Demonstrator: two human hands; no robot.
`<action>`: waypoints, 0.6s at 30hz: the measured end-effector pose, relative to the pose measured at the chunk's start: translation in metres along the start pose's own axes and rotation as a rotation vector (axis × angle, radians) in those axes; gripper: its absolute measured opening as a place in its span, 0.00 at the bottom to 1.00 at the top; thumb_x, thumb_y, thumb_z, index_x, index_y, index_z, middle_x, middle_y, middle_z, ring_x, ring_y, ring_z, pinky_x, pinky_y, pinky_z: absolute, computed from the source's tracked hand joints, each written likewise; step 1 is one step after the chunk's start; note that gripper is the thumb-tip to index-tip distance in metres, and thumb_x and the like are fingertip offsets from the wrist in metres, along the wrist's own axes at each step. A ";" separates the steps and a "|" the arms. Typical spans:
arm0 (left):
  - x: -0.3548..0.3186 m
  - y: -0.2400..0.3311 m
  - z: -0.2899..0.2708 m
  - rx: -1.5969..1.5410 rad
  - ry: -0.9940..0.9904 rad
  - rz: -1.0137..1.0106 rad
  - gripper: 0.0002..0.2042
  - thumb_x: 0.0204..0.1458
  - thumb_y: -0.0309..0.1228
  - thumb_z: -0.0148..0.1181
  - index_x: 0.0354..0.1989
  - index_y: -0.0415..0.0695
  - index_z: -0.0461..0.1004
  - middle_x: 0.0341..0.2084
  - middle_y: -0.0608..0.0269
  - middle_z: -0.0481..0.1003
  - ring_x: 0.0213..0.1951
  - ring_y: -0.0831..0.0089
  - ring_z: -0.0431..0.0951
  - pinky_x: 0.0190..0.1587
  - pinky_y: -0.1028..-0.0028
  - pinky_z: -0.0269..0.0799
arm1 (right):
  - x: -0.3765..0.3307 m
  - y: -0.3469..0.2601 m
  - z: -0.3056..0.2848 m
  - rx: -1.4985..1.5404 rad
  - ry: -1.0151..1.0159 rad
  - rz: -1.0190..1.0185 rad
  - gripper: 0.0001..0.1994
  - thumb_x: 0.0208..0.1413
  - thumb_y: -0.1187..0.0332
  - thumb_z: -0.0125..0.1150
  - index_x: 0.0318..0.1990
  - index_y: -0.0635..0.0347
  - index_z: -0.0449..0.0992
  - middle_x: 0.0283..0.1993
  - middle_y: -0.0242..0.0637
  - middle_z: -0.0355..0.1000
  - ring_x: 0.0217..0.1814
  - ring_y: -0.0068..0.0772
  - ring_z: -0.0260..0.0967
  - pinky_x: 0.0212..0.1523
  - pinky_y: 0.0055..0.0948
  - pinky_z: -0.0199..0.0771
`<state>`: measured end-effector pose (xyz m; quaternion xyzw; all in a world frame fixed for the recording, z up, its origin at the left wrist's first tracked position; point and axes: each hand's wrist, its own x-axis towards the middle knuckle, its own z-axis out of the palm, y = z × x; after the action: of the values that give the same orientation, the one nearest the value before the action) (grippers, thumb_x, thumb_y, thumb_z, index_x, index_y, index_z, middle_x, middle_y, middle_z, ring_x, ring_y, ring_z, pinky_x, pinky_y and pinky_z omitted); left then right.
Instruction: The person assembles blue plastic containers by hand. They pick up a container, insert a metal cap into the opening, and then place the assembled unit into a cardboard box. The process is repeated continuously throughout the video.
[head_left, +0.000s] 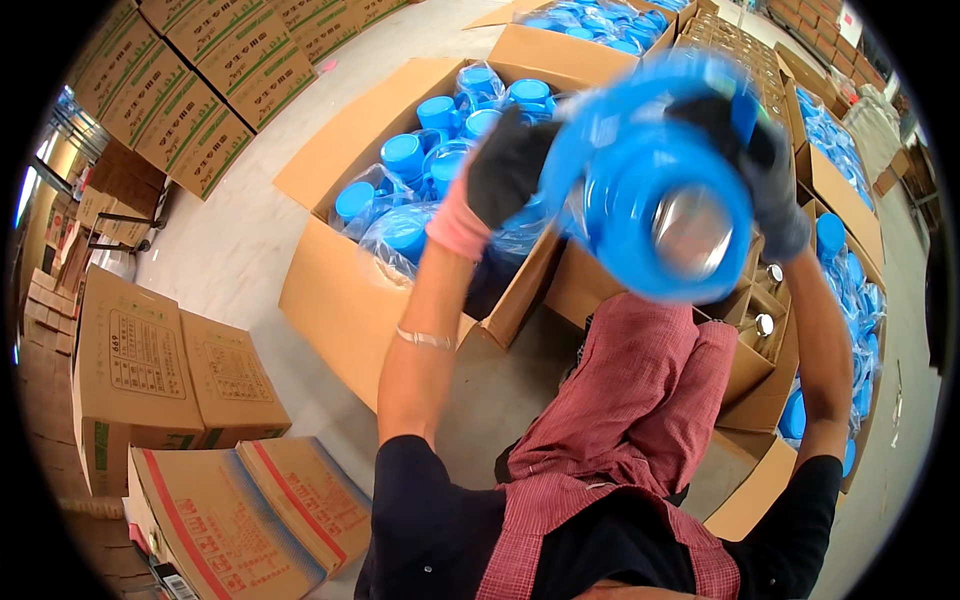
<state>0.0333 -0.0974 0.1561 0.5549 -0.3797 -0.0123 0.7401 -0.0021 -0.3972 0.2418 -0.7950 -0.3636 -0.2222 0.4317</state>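
Observation:
Both my hands wear dark gloves and hold a blurred blue plastic container (655, 185) raised close to the camera, its round silvery opening facing me. My left hand (505, 165) grips its left side. My right hand (770, 170) grips its upper right side. Below the left hand stands an open cardboard box (350, 290) filled with blue lids wrapped in clear plastic bags (420, 160).
More open boxes of blue parts stand behind (590, 30) and to the right (850, 290). A box with metal-topped items (760, 320) sits under my right arm. Closed printed cartons are stacked at left (150, 380) and upper left (200, 90). The floor is grey concrete.

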 end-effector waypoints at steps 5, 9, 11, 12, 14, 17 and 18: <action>-0.061 -0.066 -0.103 0.969 0.384 -0.357 0.25 0.61 0.48 0.44 0.56 0.41 0.68 0.56 0.45 0.68 0.59 0.57 0.67 0.61 0.54 0.60 | 0.021 0.028 0.002 0.678 0.392 0.214 0.13 0.55 0.76 0.54 0.47 0.67 0.74 0.40 0.38 0.77 0.39 0.30 0.76 0.44 0.27 0.76; -0.158 -0.132 -0.119 1.885 -0.106 -0.836 0.28 0.54 0.44 0.53 0.65 0.59 0.59 0.63 0.49 0.57 0.66 0.46 0.53 0.61 0.32 0.38 | 0.032 0.033 0.033 0.769 0.486 0.252 0.12 0.53 0.77 0.55 0.46 0.67 0.75 0.39 0.38 0.77 0.38 0.28 0.75 0.43 0.26 0.76; -0.188 -0.134 -0.156 2.079 0.013 -0.550 0.29 0.52 0.39 0.54 0.65 0.57 0.58 0.61 0.51 0.61 0.64 0.49 0.56 0.61 0.33 0.41 | 0.052 0.034 0.064 0.823 0.501 0.256 0.12 0.53 0.77 0.55 0.45 0.67 0.76 0.39 0.38 0.77 0.38 0.28 0.75 0.42 0.26 0.76; -0.180 -0.134 -0.149 1.895 0.199 -0.562 0.29 0.51 0.35 0.54 0.64 0.51 0.58 0.59 0.50 0.62 0.63 0.50 0.58 0.64 0.42 0.45 | 0.056 0.041 0.075 0.814 0.520 0.268 0.12 0.52 0.77 0.56 0.45 0.67 0.76 0.39 0.38 0.77 0.38 0.28 0.74 0.42 0.25 0.75; -0.180 -0.135 -0.168 1.701 0.353 -0.610 0.29 0.50 0.33 0.55 0.64 0.48 0.58 0.58 0.50 0.63 0.62 0.51 0.59 0.63 0.49 0.50 | 0.069 0.050 0.103 0.822 0.539 0.284 0.12 0.52 0.78 0.56 0.44 0.67 0.76 0.38 0.38 0.77 0.37 0.27 0.74 0.42 0.25 0.75; -0.197 -0.124 -0.203 1.743 0.499 -0.607 0.28 0.50 0.32 0.57 0.61 0.39 0.60 0.56 0.49 0.66 0.60 0.52 0.62 0.61 0.64 0.59 | 0.087 0.053 0.158 0.855 0.514 0.317 0.11 0.50 0.79 0.56 0.43 0.67 0.77 0.38 0.38 0.76 0.37 0.26 0.73 0.41 0.24 0.75; -0.191 -0.124 -0.201 1.487 0.711 -0.574 0.28 0.50 0.32 0.57 0.60 0.38 0.61 0.56 0.48 0.66 0.59 0.52 0.63 0.60 0.63 0.60 | 0.086 0.059 0.175 0.840 0.497 0.348 0.11 0.50 0.79 0.57 0.42 0.67 0.77 0.38 0.38 0.76 0.37 0.26 0.73 0.41 0.24 0.74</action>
<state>0.0634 0.1018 -0.0707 0.9392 0.1187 0.2264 0.2291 0.1049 -0.2372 0.1755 -0.5250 -0.1702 -0.1639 0.8176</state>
